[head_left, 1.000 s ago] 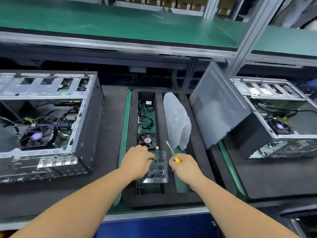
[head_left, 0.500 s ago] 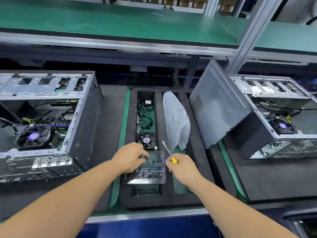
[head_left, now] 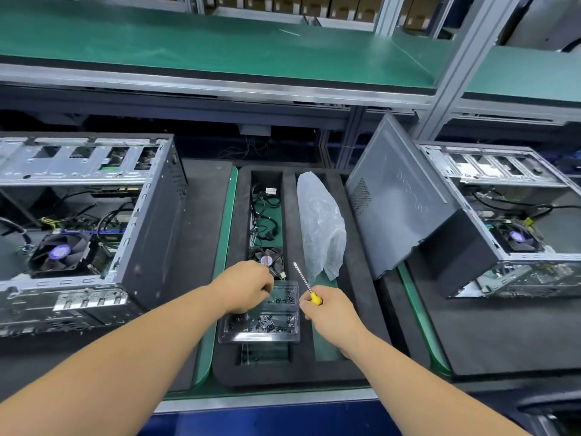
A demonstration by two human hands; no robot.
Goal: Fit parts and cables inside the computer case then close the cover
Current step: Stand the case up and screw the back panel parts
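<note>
Reaching into the screw tray, our left hand had shifted to 9 o'clock, fingers pinching screws; right hand gripped the screwdriver.

Left computer case: bare silvery sheet metal inside, dull sheen; outer wall matt black.
Right computer case: same bright, stamped metal frame.
Side cover: grey, smooth, satin-looking panel with a perforated patch.
Foam tray: matt black, soft-looking, slightly grainy.
Screw box: clear, glossy thin plastic holding dark metal screws.
Bag: translucent, crinkled plastic film.
Screwdriver: shiny metal shaft, glossy yellow plastic handle.
Bench mat: green, smooth, faintly glossy.
Upper shelf: green matt mat, brushed aluminium edge.
</note>
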